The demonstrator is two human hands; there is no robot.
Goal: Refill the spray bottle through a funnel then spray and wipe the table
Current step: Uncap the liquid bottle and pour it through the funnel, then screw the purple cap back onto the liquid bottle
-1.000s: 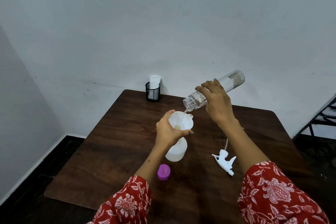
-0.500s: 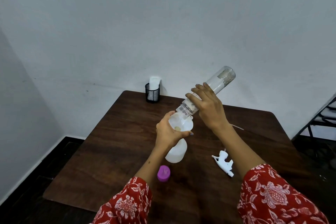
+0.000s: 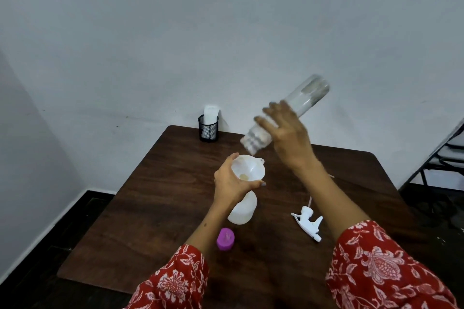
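A white spray bottle without its head stands on the dark wooden table. A white funnel sits in its neck, and my left hand grips the funnel's rim. My right hand holds a clear plastic bottle, blurred, tilted mouth-down above and right of the funnel, its mouth apart from it. The bottle looks nearly empty. The white trigger spray head with its tube lies on the table to the right. A purple cap stands near the table's front.
A black mesh cup with white paper in it stands at the table's back edge by the wall. A dark metal chair frame is at the far right. Dark floor lies left of the table.
The clear bottle tipped steeper, its mouth dipping to the funnel, then lifted up and to the right away from it. My left hand stayed on the funnel.
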